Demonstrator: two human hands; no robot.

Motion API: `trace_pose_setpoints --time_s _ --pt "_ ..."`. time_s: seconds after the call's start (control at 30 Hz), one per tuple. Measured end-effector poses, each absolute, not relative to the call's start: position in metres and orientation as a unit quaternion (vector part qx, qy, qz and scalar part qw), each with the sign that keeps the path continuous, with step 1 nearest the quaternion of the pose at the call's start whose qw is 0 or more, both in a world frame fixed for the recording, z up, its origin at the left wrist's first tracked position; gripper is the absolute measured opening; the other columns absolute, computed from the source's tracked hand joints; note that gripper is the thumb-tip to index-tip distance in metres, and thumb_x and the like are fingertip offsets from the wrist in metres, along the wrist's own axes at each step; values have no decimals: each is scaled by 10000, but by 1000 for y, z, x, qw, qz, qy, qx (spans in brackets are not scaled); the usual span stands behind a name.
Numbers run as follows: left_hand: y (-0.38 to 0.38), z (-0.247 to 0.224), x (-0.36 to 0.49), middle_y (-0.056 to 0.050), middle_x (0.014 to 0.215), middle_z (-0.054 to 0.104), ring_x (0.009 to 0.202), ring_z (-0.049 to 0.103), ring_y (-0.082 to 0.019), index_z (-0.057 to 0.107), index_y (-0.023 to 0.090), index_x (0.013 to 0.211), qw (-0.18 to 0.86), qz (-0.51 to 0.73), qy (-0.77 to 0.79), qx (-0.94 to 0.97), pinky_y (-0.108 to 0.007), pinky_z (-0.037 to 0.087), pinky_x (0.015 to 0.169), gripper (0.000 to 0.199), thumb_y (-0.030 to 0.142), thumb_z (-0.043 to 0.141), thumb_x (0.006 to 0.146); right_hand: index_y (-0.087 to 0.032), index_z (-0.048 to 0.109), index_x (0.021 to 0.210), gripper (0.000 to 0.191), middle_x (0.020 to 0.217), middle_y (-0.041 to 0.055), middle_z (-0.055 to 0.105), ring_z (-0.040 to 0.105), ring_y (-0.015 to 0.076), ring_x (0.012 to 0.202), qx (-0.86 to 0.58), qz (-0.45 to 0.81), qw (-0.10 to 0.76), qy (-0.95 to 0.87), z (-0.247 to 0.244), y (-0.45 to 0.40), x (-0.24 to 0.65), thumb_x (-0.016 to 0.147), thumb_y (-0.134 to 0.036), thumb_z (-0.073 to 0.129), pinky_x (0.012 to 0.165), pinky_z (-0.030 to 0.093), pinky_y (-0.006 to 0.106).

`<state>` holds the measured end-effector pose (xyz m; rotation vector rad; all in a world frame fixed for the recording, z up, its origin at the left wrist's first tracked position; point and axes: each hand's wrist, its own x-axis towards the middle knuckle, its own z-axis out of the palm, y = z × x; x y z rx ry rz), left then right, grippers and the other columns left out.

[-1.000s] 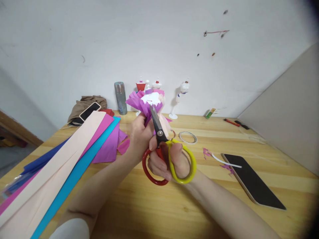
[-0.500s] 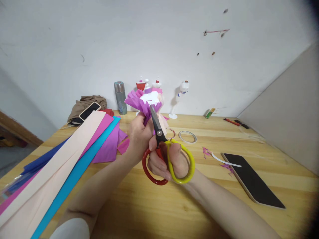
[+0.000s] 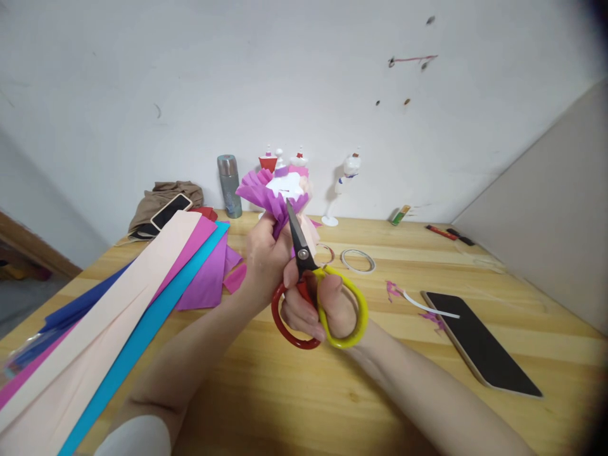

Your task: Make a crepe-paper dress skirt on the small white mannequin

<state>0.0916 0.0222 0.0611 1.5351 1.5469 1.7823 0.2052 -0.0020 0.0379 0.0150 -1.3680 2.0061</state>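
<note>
My left hand (image 3: 266, 256) is closed around a small white mannequin (image 3: 285, 183) wrapped in ruffled purple crepe paper (image 3: 263, 195), with pale pink paper on its right side. My right hand (image 3: 316, 307) grips a pair of scissors (image 3: 303, 253) with one red and one yellow handle, thumb through the yellow loop. The dark blades point up and lie against the purple paper, nearly closed. Fingers of my left hand are partly hidden behind the paper and blades.
Long crepe paper strips (image 3: 142, 285) lie at the left, near a phone (image 3: 171, 212) and a flask (image 3: 230, 187). More small mannequins (image 3: 351, 168) stand by the wall. Tape rolls (image 3: 358, 261), purple scraps (image 3: 393, 290) and a black tablet (image 3: 484, 348) rest on the right.
The scissor handles have drawn slightly closer together, with the yellow loop shifting a little left. My left hand and the wrapped mannequin stay almost where they were.
</note>
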Motion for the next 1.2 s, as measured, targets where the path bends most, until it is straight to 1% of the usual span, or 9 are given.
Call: trace_pose_setpoints --time_s 0.17,0.47,0.63,0.77,0.87,0.93,1.03,1.1,1.2 --pt "20 65 92 21 670 634 640 566 -133 607 189 778 163 632 533 539 -251 390 583 167 322 605 879 -198 581 1013 617 521 -108 376 247 46 339 21 791 319 -521 47 -1 208 832 -786 534 364 230 190" --pt "25 60 88 3 683 628 646 563 -144 620 186 793 161 647 532 522 -266 414 600 180 349 624 869 -198 580 1101 624 605 -70 434 326 66 396 37 787 303 -536 45 3 215 869 -769 481 413 279 216" --pt "29 65 82 -12 646 613 653 601 -166 622 191 750 250 663 497 500 -271 456 583 253 421 655 850 -196 597 1035 597 590 -68 438 322 59 377 44 760 301 -574 47 6 223 902 -755 433 405 303 214" --pt "26 78 73 -36 599 610 629 624 -189 647 180 746 350 642 473 492 -287 481 560 274 439 701 819 -214 624 978 607 547 -66 410 323 81 392 -3 701 337 -628 60 10 238 867 -785 453 411 329 237" --pt "21 86 65 -50 633 630 611 626 -192 654 165 746 418 593 462 510 -297 485 555 245 397 720 790 -245 673 1001 509 547 -50 454 360 103 441 -74 579 415 -698 68 20 259 860 -720 557 456 343 261" --pt "19 90 61 -46 636 623 599 615 -188 654 160 723 435 545 476 536 -292 468 541 229 371 734 761 -270 722 1052 347 656 -22 536 431 112 530 -118 437 485 -748 74 32 275 835 -541 714 515 367 273" --pt "18 92 59 -55 693 656 645 624 -191 686 161 740 449 485 481 576 -281 463 552 202 355 738 727 -328 720 1204 444 757 -7 600 502 136 658 -133 215 482 -839 91 51 299 771 -314 820 577 366 287" --pt "18 93 59 -53 722 671 664 622 -190 709 165 755 459 462 475 592 -270 455 554 189 344 738 706 -333 734 1194 426 749 -11 598 524 130 671 -136 127 477 -859 108 63 310 775 -299 811 600 394 294" --pt "16 96 58 -39 706 653 623 586 -174 720 166 773 462 440 490 594 -257 407 520 208 355 747 690 -288 761 1159 362 710 -25 562 545 88 687 -130 77 397 -905 138 77 321 798 -308 777 614 410 265"
